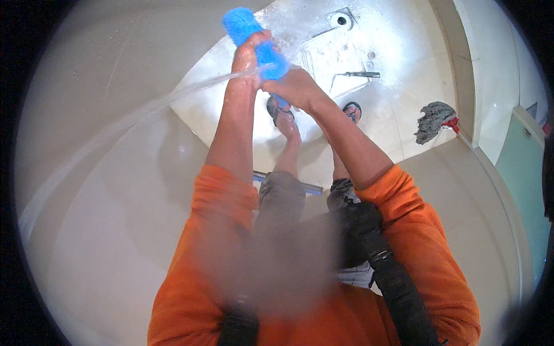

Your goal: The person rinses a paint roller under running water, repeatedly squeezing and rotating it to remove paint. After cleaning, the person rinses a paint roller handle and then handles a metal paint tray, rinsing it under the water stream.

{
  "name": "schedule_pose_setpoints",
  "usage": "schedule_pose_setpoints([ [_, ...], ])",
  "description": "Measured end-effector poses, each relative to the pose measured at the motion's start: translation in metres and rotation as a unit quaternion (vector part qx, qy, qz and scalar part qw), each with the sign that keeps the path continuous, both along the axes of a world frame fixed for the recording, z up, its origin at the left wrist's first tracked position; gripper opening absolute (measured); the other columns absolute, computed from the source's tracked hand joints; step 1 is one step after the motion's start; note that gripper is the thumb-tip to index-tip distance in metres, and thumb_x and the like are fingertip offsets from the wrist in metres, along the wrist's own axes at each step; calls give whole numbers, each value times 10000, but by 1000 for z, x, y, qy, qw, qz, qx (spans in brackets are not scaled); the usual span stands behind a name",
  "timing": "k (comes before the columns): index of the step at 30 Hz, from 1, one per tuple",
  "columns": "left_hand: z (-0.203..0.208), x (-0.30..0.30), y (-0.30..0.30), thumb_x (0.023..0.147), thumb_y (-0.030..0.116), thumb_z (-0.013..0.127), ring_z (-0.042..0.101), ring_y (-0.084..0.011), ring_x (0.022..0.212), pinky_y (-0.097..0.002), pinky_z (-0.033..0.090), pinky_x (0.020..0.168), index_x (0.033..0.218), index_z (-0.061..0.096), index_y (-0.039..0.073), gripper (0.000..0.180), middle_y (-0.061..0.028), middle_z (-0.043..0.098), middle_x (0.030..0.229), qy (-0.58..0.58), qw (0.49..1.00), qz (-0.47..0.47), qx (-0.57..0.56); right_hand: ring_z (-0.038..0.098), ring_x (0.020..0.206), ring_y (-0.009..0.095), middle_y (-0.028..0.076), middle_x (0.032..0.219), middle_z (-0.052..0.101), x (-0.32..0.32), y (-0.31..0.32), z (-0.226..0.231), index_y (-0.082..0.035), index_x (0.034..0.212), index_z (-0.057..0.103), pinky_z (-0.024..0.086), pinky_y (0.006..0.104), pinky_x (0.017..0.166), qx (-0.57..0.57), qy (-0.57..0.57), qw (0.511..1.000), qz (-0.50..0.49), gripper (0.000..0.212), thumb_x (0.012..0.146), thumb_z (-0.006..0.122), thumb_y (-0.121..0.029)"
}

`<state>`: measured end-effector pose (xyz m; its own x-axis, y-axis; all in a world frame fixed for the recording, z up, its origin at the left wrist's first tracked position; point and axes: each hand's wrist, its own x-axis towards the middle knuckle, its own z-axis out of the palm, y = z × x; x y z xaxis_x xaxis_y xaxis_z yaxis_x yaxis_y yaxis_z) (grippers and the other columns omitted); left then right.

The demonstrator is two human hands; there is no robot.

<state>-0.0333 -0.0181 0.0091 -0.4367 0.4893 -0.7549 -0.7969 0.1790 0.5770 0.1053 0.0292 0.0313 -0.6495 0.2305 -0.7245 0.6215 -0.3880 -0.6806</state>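
A wet, bright blue cloth-like bundle (pixel 239 24) with a fuzzy surface stretches across both my hands at the upper middle; whether it is a cloth or a soft cleaning head I cannot tell. My left hand (pixel 247 57) is closed round its middle. Close beside it, my right hand (pixel 291 87) is closed at the bundle's lower end, and a bit of blue shows beneath that hand. A stream of water (pixel 167 99) arcs in from the lower left and strikes at my left wrist and the cloth, with spray around them.
Beyond my hands lies a wet white floor pan with a round drain hole (pixel 341 21). A thin tool with a dark handle (pixel 362 74) lies there. A grey string mop (pixel 433 122) with a red fitting is at the right, near a pale green panel (pixel 522 179). My sandalled feet stand below.
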Motion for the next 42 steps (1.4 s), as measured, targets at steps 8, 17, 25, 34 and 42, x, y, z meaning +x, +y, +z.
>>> schedule_pose_setpoints([
  [8, 23, 35, 53, 745, 68, 777, 651, -290, 885, -425, 507, 865, 1022, 616, -42, 339, -152, 655, 924, 390, 862, 256, -196, 686, 855, 397, 185, 960, 669, -34, 2, -5, -24, 1248, 500, 531, 512, 748, 662, 88, 739, -85, 493, 848, 669, -257],
  [17, 28, 17, -3, 736, 84, 793, 623, -187, 709, -348, 524, 655, 892, 622, 10, 243, -72, 621, 830, 82, 995, 22, -47, 694, 844, 341, 213, 1000, 703, -12, 20, 4, 5, 1033, 654, 542, 433, 788, 210, 72, 965, 141, 461, 723, 764, -318],
  [25, 21, 23, -5, 742, 169, 804, 666, -240, 793, -379, 572, 767, 1097, 603, -42, 459, -117, 653, 940, -49, 985, -150, -62, 678, 733, 222, 105, 876, 658, 28, -1, -7, -2, 1016, 626, 576, 366, 643, -305, 85, 943, -106, 394, 738, 760, -247],
  [34, 14, 62, 8, 819, 160, 716, 649, -235, 919, -382, 560, 892, 1322, 518, -16, 568, -118, 632, 1100, -231, 936, 46, 263, 479, 537, 146, 19, 723, 530, 59, -51, 23, -74, 990, 532, 420, 291, 502, -778, 331, 470, -253, 320, 807, 673, -296],
  [42, 21, 54, 12, 854, 263, 717, 640, -203, 718, -348, 539, 652, 1194, 601, 52, 416, -94, 640, 828, -98, 986, -103, -90, 612, 645, 170, 57, 766, 602, 89, -23, 25, -49, 1003, 584, 505, 320, 572, -420, 49, 888, -182, 300, 836, 681, -279],
])
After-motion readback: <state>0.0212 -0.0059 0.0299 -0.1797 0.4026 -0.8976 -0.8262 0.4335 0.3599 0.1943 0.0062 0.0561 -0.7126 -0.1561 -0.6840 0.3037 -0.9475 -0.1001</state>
